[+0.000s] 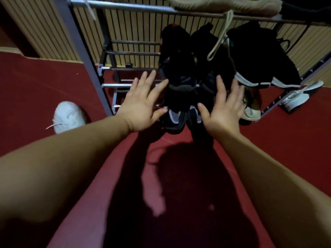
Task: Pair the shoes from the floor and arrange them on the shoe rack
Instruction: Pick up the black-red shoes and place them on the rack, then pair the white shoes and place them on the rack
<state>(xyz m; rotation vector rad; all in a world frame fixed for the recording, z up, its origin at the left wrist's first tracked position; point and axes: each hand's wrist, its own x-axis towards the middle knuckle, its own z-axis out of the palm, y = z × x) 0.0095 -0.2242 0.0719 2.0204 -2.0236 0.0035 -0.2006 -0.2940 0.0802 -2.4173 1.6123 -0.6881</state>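
Risk, front edge: pair of black trainers with grey mesh toes (174, 115) seems to jut past a low tier of the grey metal shoe rack (83, 51); a nudge could tip them onto the red floor (53, 77)
Risk, unpaired: white lace-up trainer (69, 116) lies on the floor left of the rack, easily missed
Risk, above: cream lace (221, 33) dangles from the top tier, may snag
Left hand (143, 102): open, fingers spread, holding nothing
Right hand (225, 108): open, empty, just beside the pair
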